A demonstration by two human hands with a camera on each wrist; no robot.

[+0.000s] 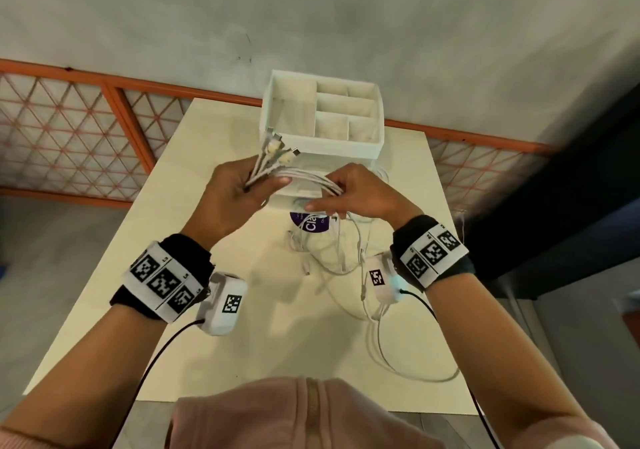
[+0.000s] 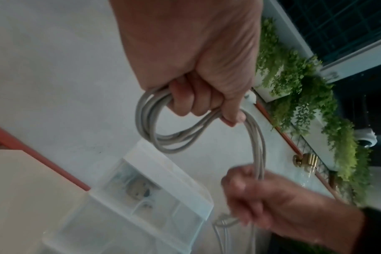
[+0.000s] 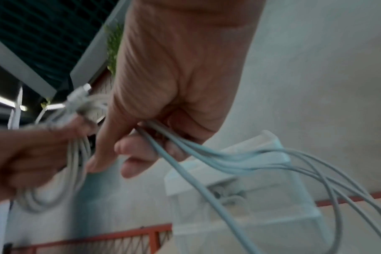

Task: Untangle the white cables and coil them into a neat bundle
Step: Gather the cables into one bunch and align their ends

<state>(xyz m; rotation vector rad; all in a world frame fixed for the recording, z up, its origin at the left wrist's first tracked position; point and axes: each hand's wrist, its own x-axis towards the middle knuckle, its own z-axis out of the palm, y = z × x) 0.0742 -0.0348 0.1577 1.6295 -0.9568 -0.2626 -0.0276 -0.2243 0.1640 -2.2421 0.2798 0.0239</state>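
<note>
Between left hand (image 1: 231, 195) and right hand (image 1: 360, 192): white cables (image 1: 304, 178) bunched, tails tangled.

White cables (image 1: 304, 178); cream table (image 1: 194, 206); white organiser box (image 1: 375, 116); black-and-white checkered wristbands (image 1: 162, 282); orange railing (image 1: 114, 98)

Head view looks down; wrist views close, perhaps upward, sharing hands (image 1: 292, 194)

Purple round label (image 1: 309, 222) on the table, white letters "Cla", rest hidden
</note>
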